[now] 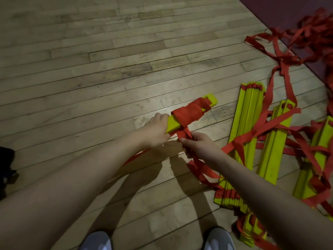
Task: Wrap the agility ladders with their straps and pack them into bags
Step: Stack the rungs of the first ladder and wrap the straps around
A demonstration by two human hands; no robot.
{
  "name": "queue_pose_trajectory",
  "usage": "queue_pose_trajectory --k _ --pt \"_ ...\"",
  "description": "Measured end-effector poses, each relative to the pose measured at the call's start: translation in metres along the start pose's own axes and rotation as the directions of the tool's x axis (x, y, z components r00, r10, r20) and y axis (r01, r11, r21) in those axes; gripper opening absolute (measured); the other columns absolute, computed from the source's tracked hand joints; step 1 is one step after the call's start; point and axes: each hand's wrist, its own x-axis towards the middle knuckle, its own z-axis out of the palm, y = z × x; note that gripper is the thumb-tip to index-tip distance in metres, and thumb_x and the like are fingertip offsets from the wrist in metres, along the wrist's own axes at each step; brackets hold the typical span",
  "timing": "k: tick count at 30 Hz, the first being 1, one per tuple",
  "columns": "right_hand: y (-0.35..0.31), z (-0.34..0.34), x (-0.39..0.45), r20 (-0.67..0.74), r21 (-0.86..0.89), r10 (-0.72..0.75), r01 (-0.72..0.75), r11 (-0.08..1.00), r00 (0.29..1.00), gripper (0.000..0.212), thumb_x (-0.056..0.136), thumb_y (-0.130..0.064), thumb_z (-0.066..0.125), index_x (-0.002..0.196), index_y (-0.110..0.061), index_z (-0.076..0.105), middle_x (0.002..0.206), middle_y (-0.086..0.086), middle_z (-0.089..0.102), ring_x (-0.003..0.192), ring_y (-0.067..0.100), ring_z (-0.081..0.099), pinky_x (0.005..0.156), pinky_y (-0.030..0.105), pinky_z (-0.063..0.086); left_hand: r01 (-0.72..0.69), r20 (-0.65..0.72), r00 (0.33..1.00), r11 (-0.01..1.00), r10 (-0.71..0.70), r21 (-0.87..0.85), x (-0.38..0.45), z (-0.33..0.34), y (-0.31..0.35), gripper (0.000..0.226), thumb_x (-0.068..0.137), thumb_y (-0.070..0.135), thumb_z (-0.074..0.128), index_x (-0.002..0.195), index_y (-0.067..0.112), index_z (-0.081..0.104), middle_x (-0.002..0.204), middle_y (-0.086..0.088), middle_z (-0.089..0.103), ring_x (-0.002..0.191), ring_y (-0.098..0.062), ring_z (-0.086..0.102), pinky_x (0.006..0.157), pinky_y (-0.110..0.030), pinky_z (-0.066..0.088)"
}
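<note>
A bundle of yellow ladder rungs is held above the wooden floor at centre, with red strap wound round its middle. My left hand grips the bundle's near end. My right hand pinches the loose red strap just below the bundle, and the strap's tail hangs down toward the floor.
Several more stacks of yellow rungs lie on the floor at right, tangled in loose red straps. A dark red mat covers the far right corner. A dark object sits at the left edge. My shoes show at the bottom.
</note>
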Motion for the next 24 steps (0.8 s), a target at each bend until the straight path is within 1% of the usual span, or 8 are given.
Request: queue_pose_trajectory --k 3,6,8,10,13,16,21,24 --pt "0.004 -0.002 0.003 -0.033 -0.004 0.014 -0.014 1.0 0.999 0.019 0.099 -0.021 0.051 0.092 -0.006 0.06 0.059 -0.002 0.043 0.051 0.01 0.037 0.049 0.023 0.031 -0.083 -0.073 0.993 0.994 0.089 0.075 -0.006 -0.002 -0.002 0.047 0.086 0.032 0.067 0.124 0.015 0.044 0.118 -0.003 0.046 0.105 -0.021 0.051 0.084 -0.033 0.044" --pt "0.006 -0.002 0.003 -0.035 0.003 0.013 -0.013 1.0 0.999 0.017 0.099 -0.015 0.049 0.096 -0.004 0.061 0.058 -0.003 0.046 0.05 0.009 0.04 0.049 0.023 0.033 -0.154 -0.137 0.976 0.981 0.17 0.118 -0.014 0.007 -0.002 0.037 0.084 0.031 0.069 0.099 0.017 0.038 0.101 0.001 0.041 0.089 -0.021 0.051 0.069 -0.033 0.043" --pt "0.006 -0.001 0.003 -0.016 0.024 0.014 -0.014 1.0 1.0 0.013 0.098 -0.009 0.048 0.096 -0.004 0.059 0.063 0.001 0.054 0.051 0.011 0.047 0.05 0.022 0.04 -0.138 -0.143 0.979 0.989 0.145 0.055 -0.017 0.015 0.0 0.034 0.088 0.026 0.065 0.102 0.016 0.035 0.102 -0.001 0.04 0.082 -0.023 0.054 0.066 -0.037 0.048" --pt "0.005 0.0 0.003 -0.003 0.046 0.026 -0.026 0.999 1.0 0.012 0.099 -0.006 0.046 0.095 -0.004 0.057 0.067 0.005 0.058 0.05 0.013 0.05 0.049 0.022 0.043 -0.065 -0.11 0.992 0.998 0.064 -0.003 -0.016 0.022 0.003 0.033 0.093 0.023 0.058 0.111 0.016 0.031 0.093 -0.004 0.05 0.075 -0.025 0.057 0.063 -0.038 0.047" --pt "0.005 0.002 0.001 0.005 0.018 0.032 -0.032 0.999 0.999 0.015 0.1 -0.008 0.045 0.09 -0.004 0.056 0.061 0.003 0.05 0.047 0.012 0.041 0.046 0.022 0.034 0.008 -0.093 0.996 1.0 -0.007 0.007 -0.012 0.03 0.004 0.042 0.094 0.021 0.053 0.124 0.017 0.024 0.074 0.0 0.049 0.069 -0.026 0.059 0.061 -0.038 0.049" --pt "0.004 0.005 0.001 0.002 0.025 0.016 -0.016 1.0 1.0 0.02 0.101 -0.014 0.045 0.088 -0.005 0.057 0.058 0.0 0.044 0.047 0.009 0.036 0.046 0.021 0.029 0.056 -0.113 0.992 0.998 -0.055 0.011 -0.008 0.031 0.003 0.042 0.092 0.017 0.052 0.125 0.016 0.026 0.078 -0.003 0.054 0.071 -0.027 0.061 0.066 -0.044 0.055" --pt "-0.008 0.008 0.006 0.027 0.043 -0.048 0.047 0.998 0.998 0.015 0.099 -0.013 0.049 0.091 -0.003 0.057 0.059 0.002 0.05 0.048 0.011 0.042 0.046 0.021 0.034 0.083 -0.157 0.985 0.996 -0.077 0.028 -0.008 0.023 0.002 0.037 0.091 0.015 0.054 0.122 0.013 0.034 0.097 -0.009 0.059 0.079 -0.026 0.06 0.069 -0.042 0.054" --pt "-0.009 0.007 0.005 0.051 0.037 -0.043 0.041 0.998 0.998 0.008 0.095 -0.009 0.056 0.088 -0.006 0.057 0.067 0.005 0.061 0.051 0.013 0.053 0.052 0.024 0.042 0.038 -0.023 0.999 0.999 -0.038 -0.018 -0.007 0.016 -0.001 0.054 0.09 0.027 0.057 0.135 0.013 0.03 0.119 -0.009 0.047 0.104 -0.028 0.052 0.086 -0.039 0.044"
